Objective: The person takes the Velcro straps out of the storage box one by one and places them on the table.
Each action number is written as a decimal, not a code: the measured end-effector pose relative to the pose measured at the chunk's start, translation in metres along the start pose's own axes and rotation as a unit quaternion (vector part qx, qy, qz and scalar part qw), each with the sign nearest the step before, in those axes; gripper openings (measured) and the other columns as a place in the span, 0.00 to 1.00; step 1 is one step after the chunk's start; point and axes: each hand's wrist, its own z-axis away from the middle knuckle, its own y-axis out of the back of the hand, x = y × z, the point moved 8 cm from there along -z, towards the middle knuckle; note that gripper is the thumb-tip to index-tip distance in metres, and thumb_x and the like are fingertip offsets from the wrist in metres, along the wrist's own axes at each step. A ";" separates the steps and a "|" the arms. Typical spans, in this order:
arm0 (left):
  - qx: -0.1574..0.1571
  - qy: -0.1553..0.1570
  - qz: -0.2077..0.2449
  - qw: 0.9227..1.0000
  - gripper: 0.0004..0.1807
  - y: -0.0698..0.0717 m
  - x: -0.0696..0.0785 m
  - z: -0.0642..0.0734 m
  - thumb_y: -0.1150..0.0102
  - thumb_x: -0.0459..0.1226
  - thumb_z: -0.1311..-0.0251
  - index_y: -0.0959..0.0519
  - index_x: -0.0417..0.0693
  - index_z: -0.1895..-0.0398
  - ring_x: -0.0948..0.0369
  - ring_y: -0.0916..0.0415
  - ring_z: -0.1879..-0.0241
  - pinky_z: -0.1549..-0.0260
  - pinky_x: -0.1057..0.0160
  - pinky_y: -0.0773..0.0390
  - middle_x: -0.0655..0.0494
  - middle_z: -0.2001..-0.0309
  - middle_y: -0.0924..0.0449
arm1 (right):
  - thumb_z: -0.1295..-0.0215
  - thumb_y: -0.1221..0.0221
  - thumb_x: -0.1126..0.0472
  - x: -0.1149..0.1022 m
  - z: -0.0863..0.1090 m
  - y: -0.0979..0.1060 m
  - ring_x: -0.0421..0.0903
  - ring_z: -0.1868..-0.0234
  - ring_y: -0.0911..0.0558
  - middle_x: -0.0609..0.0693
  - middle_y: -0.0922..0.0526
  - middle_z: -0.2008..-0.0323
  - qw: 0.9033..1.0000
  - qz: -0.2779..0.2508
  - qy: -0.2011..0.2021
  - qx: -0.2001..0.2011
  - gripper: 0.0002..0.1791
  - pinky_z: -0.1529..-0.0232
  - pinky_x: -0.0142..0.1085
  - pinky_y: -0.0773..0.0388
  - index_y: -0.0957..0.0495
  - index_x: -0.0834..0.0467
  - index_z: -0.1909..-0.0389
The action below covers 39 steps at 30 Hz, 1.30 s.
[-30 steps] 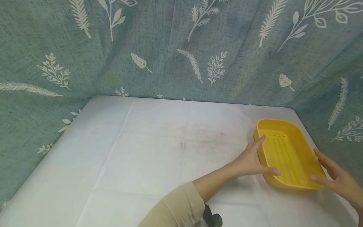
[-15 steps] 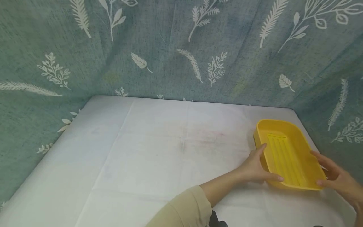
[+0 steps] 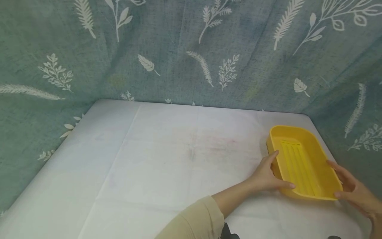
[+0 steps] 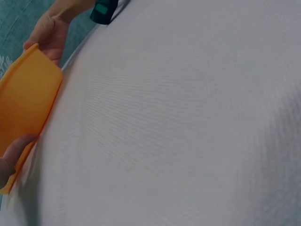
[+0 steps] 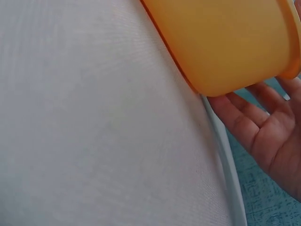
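A shallow yellow tray (image 3: 301, 166) with a ribbed floor sits empty at the table's right side, near the right edge. My left hand (image 3: 265, 176) holds its left wall, forefinger along the outside and thumb on the near rim. In the left wrist view the tray (image 4: 23, 103) fills the left edge and my thumb (image 4: 11, 155) lies against it. My right hand (image 3: 355, 191) cups the near right corner, thumb at the near rim. Seen from the right wrist, the fingers (image 5: 268, 132) lie beside and under the tray's (image 5: 225, 42) rounded corner, past the table edge.
A white cloth covers the table (image 3: 179, 159). Teal curtains with white leaf prints (image 3: 179, 49) close off the back and both sides. A beige sleeve (image 3: 194, 222) covers my left forearm, with a black wrist device (image 3: 229, 234) just below it.
Both hands have closed in on the tray: the left thumb and the right thumb now rest on its near rim. The tray has barely shifted.
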 end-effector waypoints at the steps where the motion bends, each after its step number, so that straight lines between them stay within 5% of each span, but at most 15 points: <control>1: 0.000 -0.004 0.004 1.000 0.57 0.000 0.000 0.000 0.23 0.43 0.60 0.49 0.65 0.27 0.69 0.42 0.36 0.40 0.67 0.35 0.64 0.32 0.45 | 0.38 0.43 0.73 0.001 0.000 0.000 0.17 0.53 0.34 0.21 0.46 0.46 1.000 -0.013 0.000 -0.002 0.50 0.61 0.20 0.26 0.60 0.36 0.26; 13: -0.015 -0.009 0.057 0.998 0.56 0.003 -0.009 -0.001 0.24 0.39 0.58 0.50 0.67 0.27 0.70 0.42 0.37 0.40 0.70 0.36 0.65 0.32 0.46 | 0.39 0.47 0.79 0.000 -0.001 -0.006 0.25 0.52 0.25 0.22 0.34 0.47 0.983 -0.176 0.027 -0.048 0.48 0.61 0.29 0.20 0.50 0.36 0.27; 21: -0.033 -0.004 0.068 0.997 0.56 0.006 -0.010 0.001 0.26 0.38 0.56 0.51 0.70 0.27 0.68 0.44 0.34 0.42 0.71 0.35 0.64 0.30 0.48 | 0.37 0.47 0.76 0.000 -0.003 -0.007 0.27 0.53 0.24 0.21 0.31 0.47 0.986 -0.162 0.015 -0.044 0.46 0.61 0.29 0.20 0.50 0.35 0.28; 30: -0.062 0.027 0.138 0.988 0.55 0.012 -0.018 0.005 0.28 0.34 0.54 0.52 0.77 0.29 0.61 0.41 0.33 0.69 0.68 0.19 0.64 0.28 0.49 | 0.41 0.44 0.78 -0.007 -0.006 -0.013 0.23 0.53 0.25 0.22 0.31 0.47 0.986 -0.164 0.016 -0.006 0.46 0.61 0.25 0.22 0.45 0.38 0.28; 39: -0.049 0.037 0.124 0.990 0.55 0.020 -0.017 0.009 0.27 0.34 0.55 0.50 0.79 0.29 0.61 0.41 0.34 0.70 0.69 0.20 0.62 0.27 0.50 | 0.40 0.42 0.74 -0.003 -0.008 -0.017 0.19 0.53 0.29 0.19 0.35 0.48 0.992 -0.127 -0.017 0.009 0.47 0.60 0.20 0.25 0.50 0.36 0.27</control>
